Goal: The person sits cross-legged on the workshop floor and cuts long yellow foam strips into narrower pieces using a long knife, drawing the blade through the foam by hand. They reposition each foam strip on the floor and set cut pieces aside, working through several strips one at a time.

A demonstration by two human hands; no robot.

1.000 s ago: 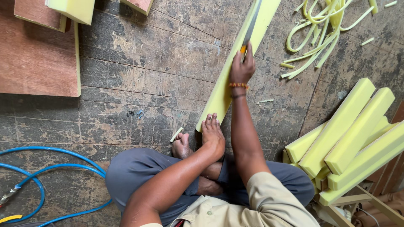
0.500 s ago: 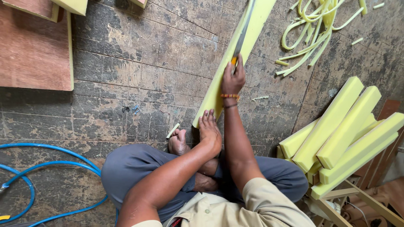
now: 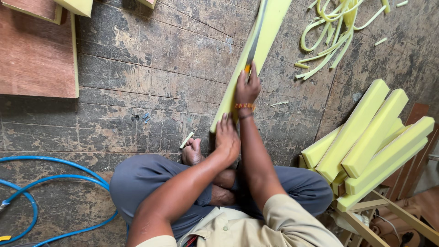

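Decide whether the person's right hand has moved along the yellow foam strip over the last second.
Yes. The right hand, gripping the knife, has slid down the foam strip toward its near end, closer to the left hand.

The far end of the long yellow foam strip (image 3: 270, 32) and the tip of the blade (image 3: 256, 34) are cut off by the top edge. The blade's handle is hidden inside the right hand (image 3: 247, 88). The near corner of the strip is covered by the left hand (image 3: 227, 139).
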